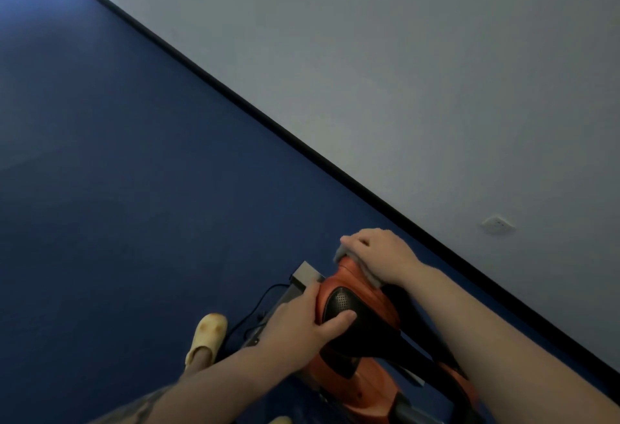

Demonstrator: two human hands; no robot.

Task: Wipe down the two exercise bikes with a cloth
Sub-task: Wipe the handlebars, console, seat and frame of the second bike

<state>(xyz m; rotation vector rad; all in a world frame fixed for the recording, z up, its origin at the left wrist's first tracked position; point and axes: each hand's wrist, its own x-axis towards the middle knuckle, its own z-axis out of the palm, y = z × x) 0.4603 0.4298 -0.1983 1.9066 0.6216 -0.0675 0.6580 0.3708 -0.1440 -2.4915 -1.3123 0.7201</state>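
- You are looking down at one exercise bike. It is orange and black, low in the view, right under your arms.
- Its long body runs from the bottom right, near you, up and to the left, away from you. It lies almost in line with the black strip where the wall meets the blue floor.
- Your right hand is on the far, rounded end of the bike. Its fingers curl down over a grey cloth and press it onto the orange shell. A bit of cloth also peeks out by your wrist.
- Your left hand is nearer to you. It holds the side of the orange shell, with the thumb lying across the black patch and the fingers wrapped over the edge. It has no cloth. I think it is there to keep the bike steady.
- So the cloth hand is the far one, at the tip of the bike. Most of the bike lies between that hand and you.
- My guess is that your next wipe should come back toward you, along the long body, and your left hand will be in its way.
- A black cable lies on the floor just left of the bike, and your yellow shoe is close by it.
- I can see only one bike here. The second one is out of view.
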